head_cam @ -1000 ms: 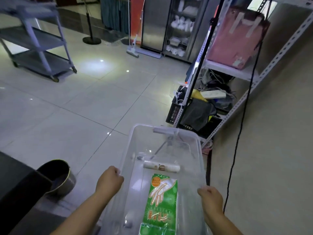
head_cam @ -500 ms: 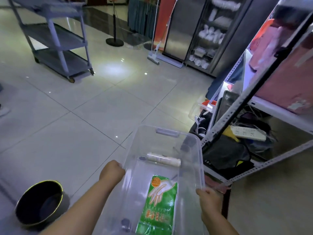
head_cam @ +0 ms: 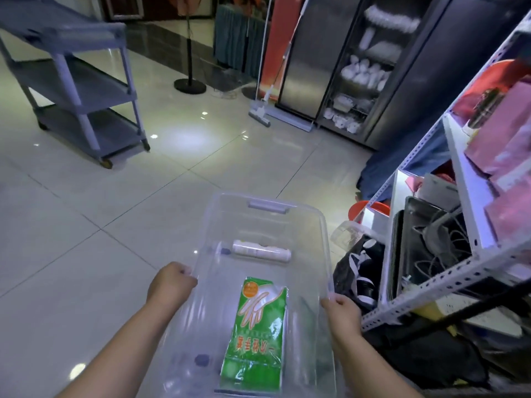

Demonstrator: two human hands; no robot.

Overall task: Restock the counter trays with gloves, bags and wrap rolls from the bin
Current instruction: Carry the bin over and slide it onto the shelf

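- The bin (head_cam: 323, 222) is held off the floor, with the fingers of the left hand (head_cam: 172, 285) and right hand (head_cam: 342, 311) curled over its side rims.
- The glove pack (head_cam: 255, 334) lies between the fingers, the roll (head_cam: 261, 249) just beyond.
- The bin is best carried level (the roll could slide) and clear of the shelf (head_cam: 431, 291) right of the fingers.

Glossy pale tile floor (head_cam: 120, 214) reflects ceiling lights. A grey three-tier cart (head_cam: 77, 81) stands at left, a glass-door cabinet (head_cam: 359, 73) behind, and a cluttered metal shelving rack (head_cam: 459, 254) at right.
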